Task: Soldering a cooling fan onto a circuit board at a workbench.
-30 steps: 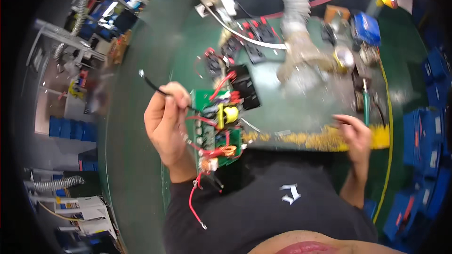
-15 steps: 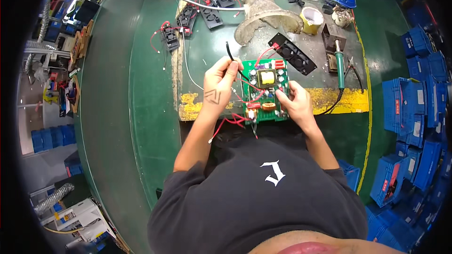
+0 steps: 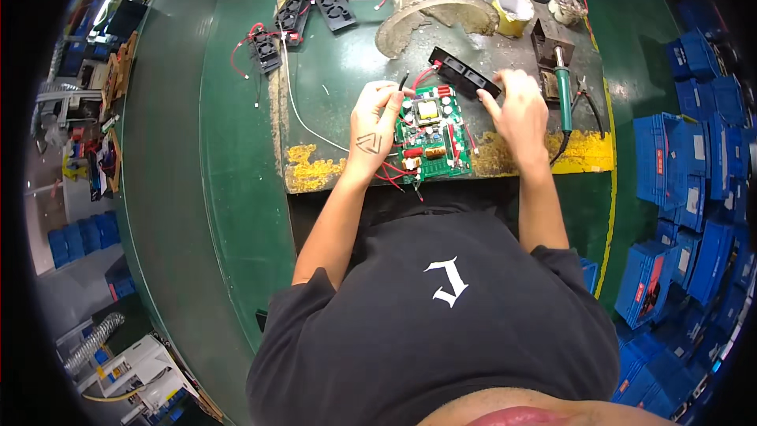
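Note:
A green circuit board (image 3: 432, 132) with a yellow-topped transformer, red parts and red wires lies near the front edge of the bench. My left hand (image 3: 374, 128) is at its left edge, fingers pinched on a thin black rod-like thing (image 3: 404, 81); whether that is a tool or a cable I cannot make out. To the board's upper right, my right hand (image 3: 520, 114) grips the right end of a black panel with two fans (image 3: 461, 72), its near side tilted. A red wire (image 3: 424, 76) runs from the panel's left end toward the board.
Several black fans with red wires (image 3: 335, 12) lie at the back left. A flared duct hood (image 3: 434, 16) stands behind the board, with a yellow cup (image 3: 513, 12) beside it. A green-handled soldering iron (image 3: 563, 99) rests in its stand at right, beside pliers (image 3: 582, 95).
My right hand has left the board's right edge, moved up and taken hold of the fan panel, which is now tilted. The board now sits flatter and lower, with my left hand still beside it.

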A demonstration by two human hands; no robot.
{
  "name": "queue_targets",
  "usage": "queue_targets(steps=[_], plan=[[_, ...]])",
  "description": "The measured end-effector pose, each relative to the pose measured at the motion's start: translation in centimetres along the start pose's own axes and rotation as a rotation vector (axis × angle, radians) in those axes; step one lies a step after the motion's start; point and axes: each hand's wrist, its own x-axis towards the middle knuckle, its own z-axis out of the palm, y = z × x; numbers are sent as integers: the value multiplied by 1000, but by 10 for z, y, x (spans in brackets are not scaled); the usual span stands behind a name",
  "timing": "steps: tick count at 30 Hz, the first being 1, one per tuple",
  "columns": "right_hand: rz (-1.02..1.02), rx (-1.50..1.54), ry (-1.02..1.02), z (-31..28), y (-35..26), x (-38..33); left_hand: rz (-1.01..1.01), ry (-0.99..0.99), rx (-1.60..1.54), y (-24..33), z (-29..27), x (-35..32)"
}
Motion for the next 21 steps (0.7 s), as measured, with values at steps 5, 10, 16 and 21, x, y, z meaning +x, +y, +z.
queue_targets(steps=[5, 10, 16, 21], plan=[[30, 144, -347, 15, 20, 19, -269, -23, -404, 6, 13, -3], [149, 417, -320, 13, 20, 45, -244, -14, -364, -3, 15, -6], [51, 376, -282, 19, -2, 60, -140, 132, -97, -9, 35, -16], [261, 558, -332, 11, 5, 53, -290, 191, -453, -6, 39, -22]])
